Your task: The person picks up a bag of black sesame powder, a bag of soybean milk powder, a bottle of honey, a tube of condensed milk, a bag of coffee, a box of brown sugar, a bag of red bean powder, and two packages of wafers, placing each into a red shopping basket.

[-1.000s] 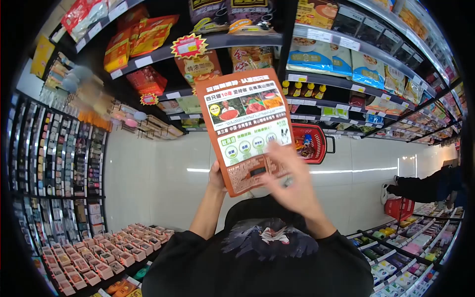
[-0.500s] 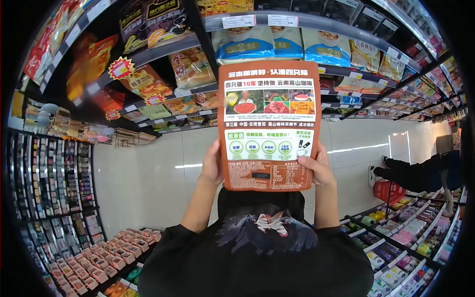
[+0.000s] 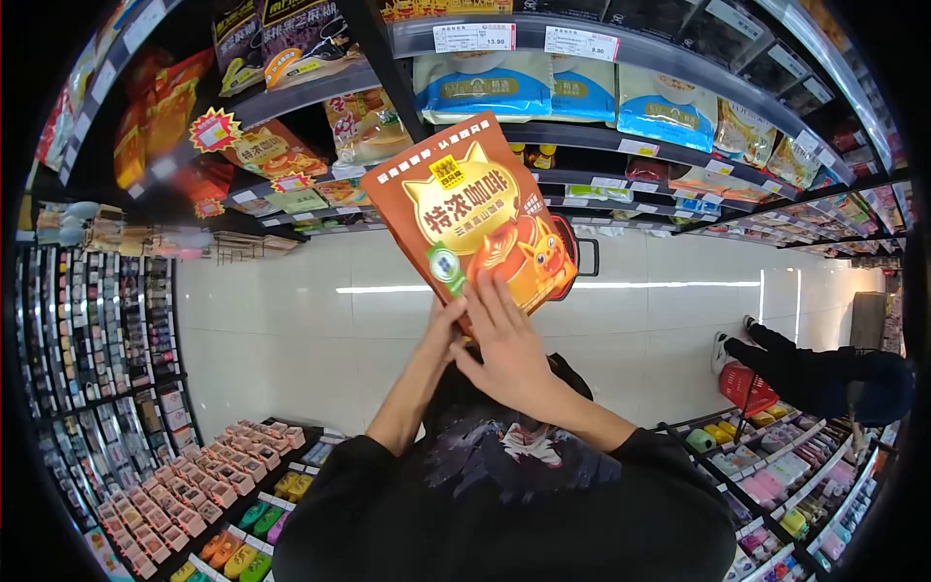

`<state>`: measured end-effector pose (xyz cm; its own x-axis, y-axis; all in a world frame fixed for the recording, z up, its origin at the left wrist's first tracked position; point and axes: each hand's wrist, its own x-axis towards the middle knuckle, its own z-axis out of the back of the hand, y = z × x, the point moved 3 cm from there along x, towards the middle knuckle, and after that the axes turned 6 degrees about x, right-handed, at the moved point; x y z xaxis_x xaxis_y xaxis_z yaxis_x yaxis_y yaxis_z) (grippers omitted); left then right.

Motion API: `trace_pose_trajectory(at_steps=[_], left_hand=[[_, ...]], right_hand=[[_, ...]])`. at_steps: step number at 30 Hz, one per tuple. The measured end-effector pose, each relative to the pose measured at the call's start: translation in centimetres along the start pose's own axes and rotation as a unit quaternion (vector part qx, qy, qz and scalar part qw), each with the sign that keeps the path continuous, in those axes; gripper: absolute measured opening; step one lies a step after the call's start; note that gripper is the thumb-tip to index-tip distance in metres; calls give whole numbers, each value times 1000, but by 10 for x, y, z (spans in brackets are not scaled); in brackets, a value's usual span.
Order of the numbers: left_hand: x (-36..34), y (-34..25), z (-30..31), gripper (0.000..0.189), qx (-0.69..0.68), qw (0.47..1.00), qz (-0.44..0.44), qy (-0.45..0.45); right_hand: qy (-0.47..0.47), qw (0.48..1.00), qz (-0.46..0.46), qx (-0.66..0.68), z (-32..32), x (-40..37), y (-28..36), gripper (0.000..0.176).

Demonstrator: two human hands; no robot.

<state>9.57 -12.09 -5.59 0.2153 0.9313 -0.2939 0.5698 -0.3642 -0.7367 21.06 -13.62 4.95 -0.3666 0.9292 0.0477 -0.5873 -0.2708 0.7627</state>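
A brown bag of coffee (image 3: 465, 209) with a gold cat-head label and an orange cup picture is tilted to the left in front of me, its front towards me. My left hand (image 3: 444, 325) grips its lower left edge, partly hidden behind the bag and my other hand. Across the bag's lower front lies my right hand (image 3: 506, 349), palm down, fingers stretched out and touching the surface. A similar brown coffee bag (image 3: 276, 150) sits on the shelf at the upper left.
Shelves of bagged food with price tags (image 3: 475, 39) stand ahead. Behind the bag, a red basket (image 3: 574, 254) with a dark handle shows on the tiled floor. At right are a person in dark clothes (image 3: 824, 373) and another red basket (image 3: 745, 388). Cosmetics racks (image 3: 107, 330) line the left.
The bag has been turned from its printed back to its front and tilted left. My right hand has left its right edge and now lies flat across the front.
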Motion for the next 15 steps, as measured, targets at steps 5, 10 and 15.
trace_pose_trajectory(at_steps=[5, 10, 15], left_hand=[[36, 0, 47, 62, -61, 992, 107, -10], [54, -16, 50, 61, -95, 983, 154, 42], [75, 11, 39, 54, -101, 963, 244, 53]], right_hand=[[-141, 983, -53, 100, 44, 29, -50, 59], [-119, 787, -219, 564, 65, 44, -135, 67], [-29, 675, -280, 682, 29, 29, -182, 77]])
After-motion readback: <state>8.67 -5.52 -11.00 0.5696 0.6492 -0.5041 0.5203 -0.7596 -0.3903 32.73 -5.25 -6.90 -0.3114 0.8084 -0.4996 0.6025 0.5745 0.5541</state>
